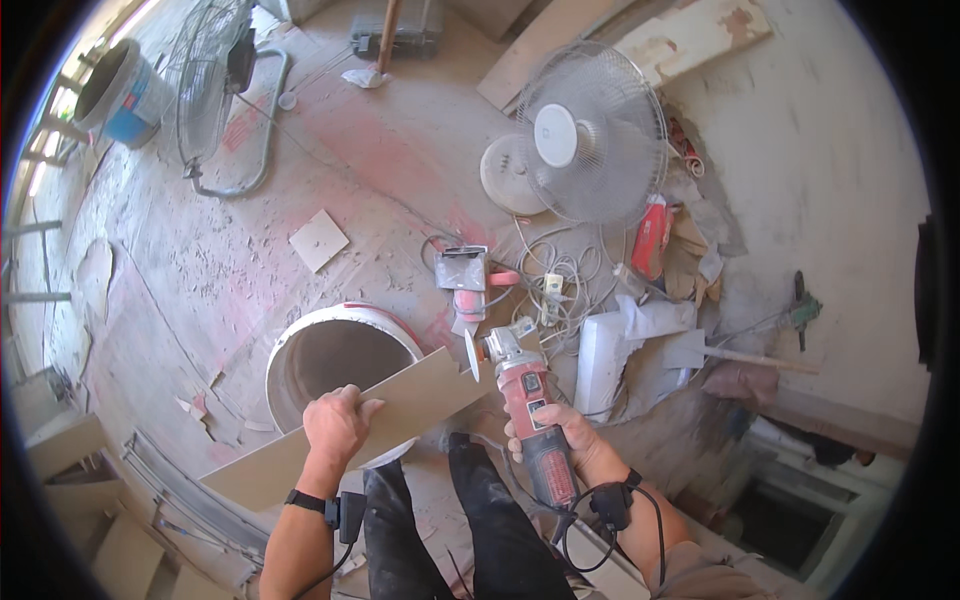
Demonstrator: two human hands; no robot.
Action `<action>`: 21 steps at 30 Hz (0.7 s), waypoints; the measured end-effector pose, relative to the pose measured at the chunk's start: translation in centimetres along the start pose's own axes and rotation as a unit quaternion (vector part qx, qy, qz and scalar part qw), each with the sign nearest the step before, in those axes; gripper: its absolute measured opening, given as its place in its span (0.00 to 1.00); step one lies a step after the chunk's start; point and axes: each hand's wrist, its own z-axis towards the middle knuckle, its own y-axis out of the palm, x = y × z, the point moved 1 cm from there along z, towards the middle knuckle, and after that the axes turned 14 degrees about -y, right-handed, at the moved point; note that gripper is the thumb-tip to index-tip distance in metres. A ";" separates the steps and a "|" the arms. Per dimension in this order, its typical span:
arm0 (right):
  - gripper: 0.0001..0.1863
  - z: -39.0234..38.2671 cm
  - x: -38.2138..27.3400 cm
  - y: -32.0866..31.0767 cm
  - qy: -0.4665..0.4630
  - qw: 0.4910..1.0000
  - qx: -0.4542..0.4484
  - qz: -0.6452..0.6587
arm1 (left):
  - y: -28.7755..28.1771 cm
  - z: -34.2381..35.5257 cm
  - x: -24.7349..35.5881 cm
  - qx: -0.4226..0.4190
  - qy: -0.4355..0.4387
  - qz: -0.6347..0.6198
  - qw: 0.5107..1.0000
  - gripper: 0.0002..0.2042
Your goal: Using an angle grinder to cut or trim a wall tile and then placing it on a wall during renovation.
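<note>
My left hand point(340, 425) is closed over the upper edge of a long beige tile strip point(285, 468). The strip slants up to the right, in front of a white bucket point(283, 375), and its right part has a stepped cut near the end. My right hand point(565, 435) is wrapped round the body of a red and grey angle grinder point(525, 395). The grinder's thin disc point(472, 355) stands on edge just beside the cut in the strip; whether they touch, I cannot tell.
Beyond the bucket lie a square tile piece point(319, 240) and a pink-handled power tool point(468, 280). Coiled cables point(570, 275) spread right of it. A standing fan point(590, 140) is farther off, with another fan point(205, 90) and a bucket point(125, 95) at the far left.
</note>
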 end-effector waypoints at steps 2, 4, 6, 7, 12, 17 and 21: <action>0.23 0.2 -0.8 -0.4 0.014 1.000 -0.011 0.002 | -0.2 -0.4 0.1 0.012 0.007 -0.002 1.000 0.18; 0.23 0.5 -1.4 -0.6 0.028 0.999 -0.022 0.008 | -0.3 -0.8 0.2 0.021 0.012 -0.001 1.000 0.18; 0.24 1.1 -1.7 -0.9 0.055 0.998 -0.041 0.016 | -0.4 -1.0 0.3 0.026 0.007 0.002 1.000 0.17; 0.24 1.2 -1.9 -0.8 0.058 0.997 -0.042 0.013 | -0.4 -1.1 0.4 0.029 0.009 0.007 1.000 0.17; 0.23 1.8 -1.8 -1.0 0.096 0.994 -0.053 0.023 | 0.0 -1.3 0.2 0.045 0.009 0.008 0.999 0.18; 0.22 1.6 -1.6 -1.3 0.114 0.992 -0.054 0.021 | -0.3 -1.4 0.3 0.054 0.017 -0.008 0.998 0.17; 0.22 1.9 -1.4 -2.2 0.108 0.993 -0.048 0.019 | -0.1 -1.4 0.6 0.054 0.021 -0.005 0.998 0.17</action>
